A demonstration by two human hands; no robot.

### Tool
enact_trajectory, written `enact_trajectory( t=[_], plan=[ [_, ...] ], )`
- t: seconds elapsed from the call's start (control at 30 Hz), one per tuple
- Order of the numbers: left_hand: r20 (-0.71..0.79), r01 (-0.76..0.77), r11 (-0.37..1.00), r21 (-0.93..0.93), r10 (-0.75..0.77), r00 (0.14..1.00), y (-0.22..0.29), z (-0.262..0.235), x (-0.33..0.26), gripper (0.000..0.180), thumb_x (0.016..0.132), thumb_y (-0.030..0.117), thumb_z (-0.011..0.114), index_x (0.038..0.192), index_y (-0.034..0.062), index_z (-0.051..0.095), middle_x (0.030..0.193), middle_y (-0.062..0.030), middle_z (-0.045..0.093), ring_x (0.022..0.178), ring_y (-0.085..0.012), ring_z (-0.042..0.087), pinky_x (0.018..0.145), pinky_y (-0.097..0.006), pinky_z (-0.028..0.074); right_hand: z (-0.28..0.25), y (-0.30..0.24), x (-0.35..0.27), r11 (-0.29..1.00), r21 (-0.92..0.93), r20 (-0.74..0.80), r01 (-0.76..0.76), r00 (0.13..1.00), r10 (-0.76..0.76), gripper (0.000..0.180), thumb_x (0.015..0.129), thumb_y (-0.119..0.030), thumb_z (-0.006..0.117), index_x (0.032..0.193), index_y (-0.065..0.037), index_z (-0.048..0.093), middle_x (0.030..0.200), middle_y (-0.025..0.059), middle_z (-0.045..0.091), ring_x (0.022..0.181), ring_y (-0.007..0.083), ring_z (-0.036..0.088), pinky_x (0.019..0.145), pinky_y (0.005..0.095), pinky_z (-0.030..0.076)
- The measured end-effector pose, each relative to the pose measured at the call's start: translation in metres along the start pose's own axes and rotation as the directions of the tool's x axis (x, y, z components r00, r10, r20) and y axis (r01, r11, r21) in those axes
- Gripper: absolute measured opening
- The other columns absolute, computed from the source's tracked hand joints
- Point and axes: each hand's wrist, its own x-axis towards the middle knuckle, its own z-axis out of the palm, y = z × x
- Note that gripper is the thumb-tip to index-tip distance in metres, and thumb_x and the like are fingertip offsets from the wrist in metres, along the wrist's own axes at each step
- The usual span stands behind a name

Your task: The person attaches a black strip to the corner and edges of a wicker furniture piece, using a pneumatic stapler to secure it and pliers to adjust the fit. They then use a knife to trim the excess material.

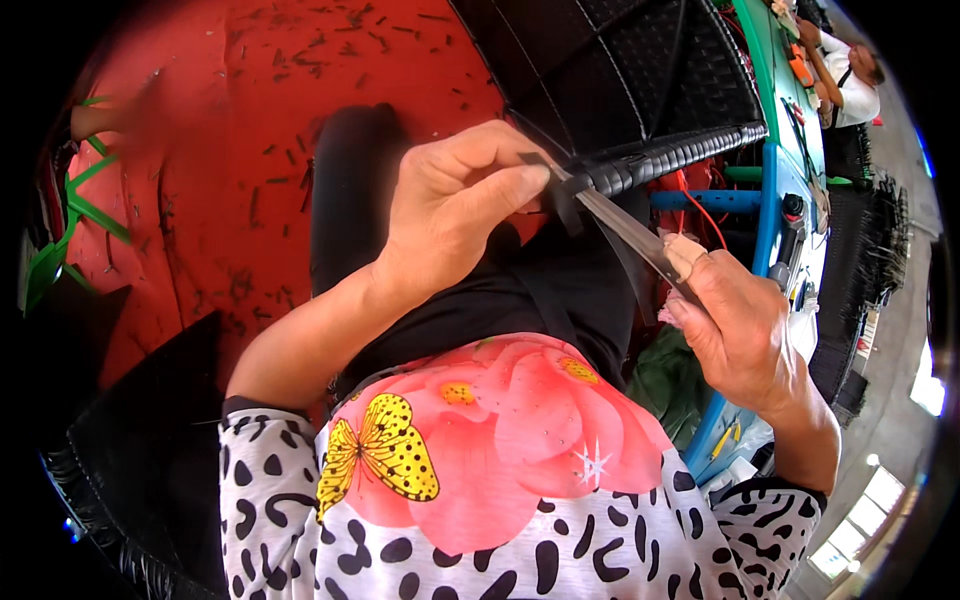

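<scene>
Blade (625,228) — right-held, against woven black panel (650,165) (left-pinched)

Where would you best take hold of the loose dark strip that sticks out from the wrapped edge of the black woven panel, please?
Grip the strip at its free end, from the person's right, as the right hand does: it runs taut down from the wrapped edge. The left hand pinches it at the edge.

Left hand (455,205) raised, thumb-and-fingers grip pinched shut; right hand (735,325) fisted, grip closed.
</scene>
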Motion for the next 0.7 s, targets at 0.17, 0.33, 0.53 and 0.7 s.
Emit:
enact_trajectory(
  t=[0.17, 0.33, 0.53, 0.7],
  plan=[
    [0.005, -0.062, 0.994, -0.089, 0.063, 0.998, -0.001, 0.001, 0.002, 0.009, 0.083, 0.0, 0.051, 0.08, -0.0033, 0.059, 0.089, -0.0127, 0.06, 0.071, -0.011, 0.053, 0.063, -0.022, 0.043, 0.009, -0.015, 0.003, 0.713, 0.609, 0.08, -0.348, 0.921, 0.382, 0.039, 0.074, 0.006, 0.06, 0.112, 0.005, 0.05, 0.09, 0.013, 0.059, 0.073, 0.0129, 0.059, 0.057, 0.0276, 0.049],
    [-0.02, -0.095, 0.993, -0.067, 0.094, 0.995, 0.001, 0.003, -0.002, 0.008, 0.083, 0.0, 0.051, 0.081, -0.0027, 0.059, 0.088, -0.0126, 0.061, 0.071, -0.0111, 0.054, 0.063, -0.021, 0.042, 0.008, -0.013, 0.008, 0.756, 0.554, 0.154, -0.349, 0.935, 0.318, 0.038, 0.08, 0.002, 0.055, 0.117, 0.007, 0.047, 0.102, 0.0114, 0.057, 0.091, 0.0134, 0.055, 0.081, 0.0253, 0.043],
    [-0.146, -0.052, 0.997, -0.048, 0.044, 0.988, 0.003, 0.017, -0.017, 0.012, 0.084, 0.001, 0.053, 0.092, -0.0044, 0.059, 0.099, -0.0126, 0.059, 0.078, -0.0131, 0.056, 0.07, -0.023, 0.045, -0.004, -0.014, 0.013, 0.952, 0.261, 0.015, -0.158, 0.987, 0.16, 0.041, 0.072, 0.001, 0.063, 0.112, 0.002, 0.051, 0.092, 0.0104, 0.057, 0.075, 0.0123, 0.054, 0.068, 0.0234, 0.044],
    [-0.121, -0.229, 0.927, 0.296, 0.274, 0.954, 0.006, 0.017, -0.032, 0.01, 0.084, 0.001, 0.054, 0.091, -0.0052, 0.059, 0.093, -0.0076, 0.054, 0.069, -0.0071, 0.048, 0.061, -0.019, 0.04, -0.008, -0.016, 0.035, 0.973, 0.212, -0.218, 0.095, 0.975, -0.047, 0.035, 0.073, -0.001, 0.062, 0.107, 0.003, 0.054, 0.089, 0.0047, 0.059, 0.064, 0.0054, 0.047, 0.054, 0.0171, 0.037]
  ],
)
